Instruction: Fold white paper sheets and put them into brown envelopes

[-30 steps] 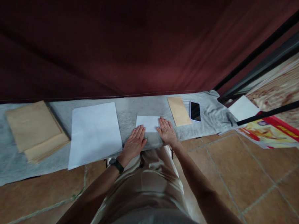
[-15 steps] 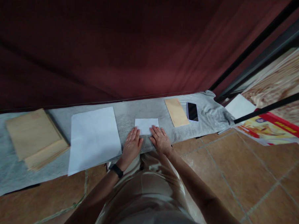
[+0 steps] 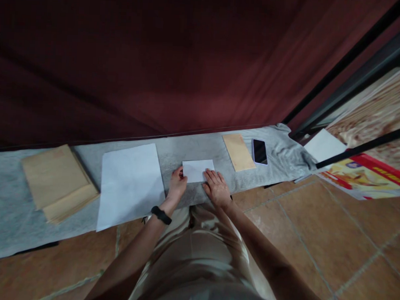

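A small folded white paper [image 3: 196, 169] lies on a grey cloth [image 3: 193, 149] spread over the floor. My left hand [image 3: 177, 185], with a black band at the wrist, is curled at the paper's near left corner and pinches its edge. My right hand [image 3: 216, 187] lies flat with its fingers spread, the fingertips resting on the paper's near right edge. My lap in light trousers fills the bottom middle.
A stack of white sheets [image 3: 131, 184] lies left of my hands, and a pile of brown envelopes [image 3: 57, 181] further left. To the right lie one brown envelope [image 3: 238, 152] and a phone [image 3: 260, 151]. A dark red curtain [image 3: 157, 64] hangs behind; a printed poster [image 3: 361, 177] lies at far right.
My left hand has gone from flat beside the paper to curled on its left corner. My right hand slid slightly left along the paper's near edge.
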Tool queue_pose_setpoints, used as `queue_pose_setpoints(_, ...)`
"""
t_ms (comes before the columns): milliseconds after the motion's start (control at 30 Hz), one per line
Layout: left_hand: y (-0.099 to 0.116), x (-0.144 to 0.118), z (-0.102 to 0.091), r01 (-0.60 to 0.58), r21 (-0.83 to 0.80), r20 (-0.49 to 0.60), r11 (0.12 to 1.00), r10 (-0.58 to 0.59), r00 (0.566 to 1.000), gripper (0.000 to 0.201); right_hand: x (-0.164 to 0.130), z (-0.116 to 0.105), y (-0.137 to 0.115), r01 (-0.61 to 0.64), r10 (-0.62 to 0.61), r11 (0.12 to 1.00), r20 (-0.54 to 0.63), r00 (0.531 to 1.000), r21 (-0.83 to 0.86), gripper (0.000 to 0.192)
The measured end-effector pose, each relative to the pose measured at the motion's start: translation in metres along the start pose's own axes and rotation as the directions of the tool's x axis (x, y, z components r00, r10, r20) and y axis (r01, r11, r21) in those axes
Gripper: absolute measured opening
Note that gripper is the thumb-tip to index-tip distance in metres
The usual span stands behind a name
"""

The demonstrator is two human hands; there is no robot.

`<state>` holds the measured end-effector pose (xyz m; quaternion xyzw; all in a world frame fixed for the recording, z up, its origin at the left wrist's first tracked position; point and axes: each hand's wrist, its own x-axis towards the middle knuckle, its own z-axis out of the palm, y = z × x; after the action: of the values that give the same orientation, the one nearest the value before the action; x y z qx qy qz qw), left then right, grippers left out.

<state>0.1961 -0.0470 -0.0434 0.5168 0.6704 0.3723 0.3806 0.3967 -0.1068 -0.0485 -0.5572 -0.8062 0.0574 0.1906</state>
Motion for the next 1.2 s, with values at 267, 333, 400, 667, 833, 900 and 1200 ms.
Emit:
queue_pose_setpoints(267,0.018,-0.017,-0.01,0.22,-0.388,0.104,0.895,-0.195,0.975,0.065,0.004,0.001,0.005,-0.03,0.035,0.994,-0.049,0.998,0.102,0.045)
queue_pose_setpoints(333,0.021,-0.02,-0.014,0.238,-0.457,0.116,0.857,-0.207,0.971,0.059,0.008,-0.001,0.009,-0.04,0.056,0.986,-0.095,0.994,0.159,0.04)
queue_pose_setpoints(400,0.023,-0.022,-0.019,0.235,-0.524,0.133,0.819,-0.194,0.972,0.046,0.013,-0.006,0.014,-0.042,0.077,0.973,-0.145,0.986,0.225,0.037)
queue_pose_setpoints(667,0.043,-0.026,-0.039,0.095,-0.492,0.187,0.865,-0.002,0.982,0.031,0.036,-0.046,0.019,-0.09,0.194,0.905,-0.214,0.957,0.417,0.029)
queue_pose_setpoints(833,0.037,-0.013,-0.041,-0.064,-0.182,-0.008,0.981,0.063,0.998,0.033,0.05,-0.056,0.017,-0.177,0.267,0.872,-0.139,0.953,0.457,0.032)
queue_pose_setpoints(900,0.03,-0.006,-0.037,-0.093,-0.084,-0.014,0.992,0.092,0.996,0.032,0.054,-0.052,0.017,-0.218,0.299,0.865,-0.113,0.948,0.453,0.033)
queue_pose_setpoints(1200,0.018,0.005,-0.019,-0.051,0.195,0.04,0.979,0.044,0.998,0.012,0.055,-0.01,0.023,-0.342,0.362,0.903,-0.028,0.932,0.261,0.038)
